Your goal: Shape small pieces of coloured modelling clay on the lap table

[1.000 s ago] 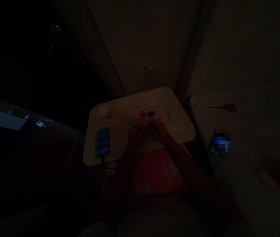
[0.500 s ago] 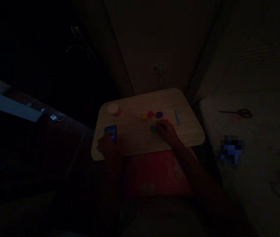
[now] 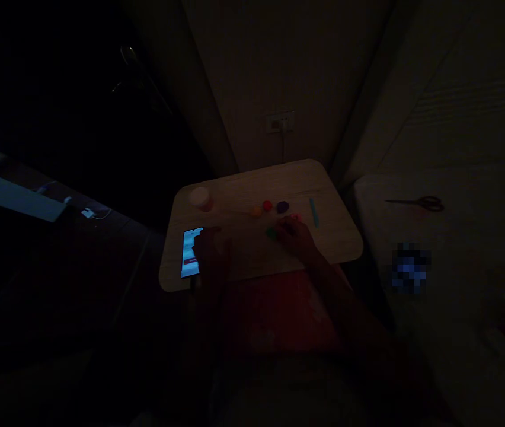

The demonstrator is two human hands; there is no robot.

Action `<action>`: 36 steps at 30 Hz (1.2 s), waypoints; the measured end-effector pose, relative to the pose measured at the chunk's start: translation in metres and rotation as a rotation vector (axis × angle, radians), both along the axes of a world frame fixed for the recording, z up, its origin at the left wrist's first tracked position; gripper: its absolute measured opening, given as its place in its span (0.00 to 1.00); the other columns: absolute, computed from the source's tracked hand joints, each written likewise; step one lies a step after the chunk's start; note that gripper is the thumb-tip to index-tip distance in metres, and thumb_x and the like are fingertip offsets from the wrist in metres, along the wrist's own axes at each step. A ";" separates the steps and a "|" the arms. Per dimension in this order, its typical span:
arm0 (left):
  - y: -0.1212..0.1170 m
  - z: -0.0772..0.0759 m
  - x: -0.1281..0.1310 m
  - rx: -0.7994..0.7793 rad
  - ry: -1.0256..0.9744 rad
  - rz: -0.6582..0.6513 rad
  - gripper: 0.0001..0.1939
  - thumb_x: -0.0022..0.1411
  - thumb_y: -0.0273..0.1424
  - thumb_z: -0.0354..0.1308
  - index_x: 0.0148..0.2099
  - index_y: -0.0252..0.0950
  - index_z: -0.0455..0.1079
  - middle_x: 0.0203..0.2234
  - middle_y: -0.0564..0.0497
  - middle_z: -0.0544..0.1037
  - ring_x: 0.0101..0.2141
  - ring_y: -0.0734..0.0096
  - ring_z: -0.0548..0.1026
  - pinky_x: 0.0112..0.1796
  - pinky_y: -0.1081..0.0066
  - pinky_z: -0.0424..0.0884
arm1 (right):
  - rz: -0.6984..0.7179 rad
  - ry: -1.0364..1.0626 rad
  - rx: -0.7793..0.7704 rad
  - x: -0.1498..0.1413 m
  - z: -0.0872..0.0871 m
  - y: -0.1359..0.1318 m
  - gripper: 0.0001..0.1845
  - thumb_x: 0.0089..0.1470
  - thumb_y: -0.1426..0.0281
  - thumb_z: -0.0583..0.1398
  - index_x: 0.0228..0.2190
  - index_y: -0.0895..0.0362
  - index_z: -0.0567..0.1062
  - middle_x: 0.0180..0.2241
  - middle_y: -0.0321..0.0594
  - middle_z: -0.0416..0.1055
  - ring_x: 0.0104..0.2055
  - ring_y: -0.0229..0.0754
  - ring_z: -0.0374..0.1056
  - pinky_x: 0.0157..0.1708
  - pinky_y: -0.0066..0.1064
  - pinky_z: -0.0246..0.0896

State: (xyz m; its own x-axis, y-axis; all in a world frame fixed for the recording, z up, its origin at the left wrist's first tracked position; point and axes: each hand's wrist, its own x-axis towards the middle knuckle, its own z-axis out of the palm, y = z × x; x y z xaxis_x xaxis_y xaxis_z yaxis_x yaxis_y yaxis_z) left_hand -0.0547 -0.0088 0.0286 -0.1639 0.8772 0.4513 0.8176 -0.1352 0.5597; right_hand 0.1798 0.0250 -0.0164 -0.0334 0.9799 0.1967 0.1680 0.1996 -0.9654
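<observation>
Move left hand (image 3: 211, 244) lightly, spread-fingered over glowing rectangular phone (image 3: 189, 254) at left of pale wood-grain table (image 3: 243, 188); steady right hand (image 3: 297, 236) beside small green dough-like lump (image 3: 271, 233), cannot tell whether gripping

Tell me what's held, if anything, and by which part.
The right hand meets the green piece on its right; too dark to tell whether it grips. The left hand overlaps the phone on its right; no grip shows.
</observation>
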 end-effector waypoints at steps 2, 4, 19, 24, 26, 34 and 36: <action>0.008 -0.006 0.028 -0.038 -0.200 -0.173 0.10 0.63 0.35 0.57 0.45 0.37 0.69 0.40 0.45 0.76 0.41 0.61 0.73 0.46 0.63 0.68 | 0.006 -0.011 0.006 0.001 -0.001 0.001 0.13 0.57 0.58 0.61 0.30 0.55 0.74 0.26 0.38 0.73 0.30 0.41 0.65 0.32 0.31 0.60; 0.017 -0.014 0.053 -0.113 -0.348 -0.257 0.08 0.65 0.36 0.57 0.42 0.37 0.69 0.36 0.48 0.75 0.35 0.66 0.72 0.40 0.68 0.68 | 0.017 -0.022 0.018 0.001 -0.002 0.001 0.13 0.58 0.58 0.60 0.30 0.55 0.74 0.26 0.38 0.73 0.30 0.40 0.65 0.32 0.31 0.60; 0.034 -0.039 0.071 -0.331 -0.375 -0.584 0.11 0.62 0.38 0.60 0.33 0.35 0.71 0.27 0.53 0.73 0.29 0.71 0.67 0.32 0.72 0.63 | -0.036 -0.120 0.112 0.006 -0.003 0.002 0.12 0.55 0.60 0.60 0.30 0.55 0.76 0.27 0.39 0.74 0.31 0.42 0.66 0.37 0.33 0.62; 0.037 -0.043 0.071 -0.357 -0.577 -0.599 0.13 0.60 0.39 0.61 0.31 0.34 0.72 0.24 0.55 0.71 0.27 0.73 0.65 0.31 0.72 0.62 | -0.067 -0.087 0.042 0.005 -0.006 0.001 0.14 0.54 0.57 0.62 0.30 0.55 0.78 0.25 0.38 0.74 0.28 0.41 0.66 0.34 0.33 0.62; 0.036 -0.044 0.071 -0.365 -0.577 -0.565 0.14 0.59 0.40 0.62 0.30 0.34 0.71 0.23 0.55 0.69 0.27 0.73 0.65 0.29 0.72 0.61 | -0.067 -0.072 0.051 0.005 -0.006 -0.001 0.14 0.55 0.57 0.62 0.31 0.55 0.78 0.25 0.38 0.74 0.28 0.41 0.66 0.34 0.33 0.63; 0.036 -0.048 0.074 -0.314 -0.572 -0.555 0.14 0.63 0.41 0.59 0.32 0.34 0.69 0.25 0.54 0.71 0.29 0.72 0.67 0.31 0.73 0.63 | 0.060 -0.023 -0.030 0.008 -0.009 -0.004 0.20 0.52 0.53 0.64 0.37 0.56 0.79 0.25 0.37 0.73 0.26 0.40 0.65 0.27 0.30 0.60; 0.036 -0.047 0.075 -0.291 -0.573 -0.528 0.14 0.64 0.40 0.57 0.31 0.35 0.68 0.25 0.54 0.71 0.29 0.72 0.67 0.32 0.72 0.63 | 0.039 -0.046 -0.024 0.009 -0.009 -0.004 0.18 0.51 0.54 0.65 0.35 0.56 0.78 0.23 0.36 0.71 0.25 0.39 0.63 0.25 0.29 0.58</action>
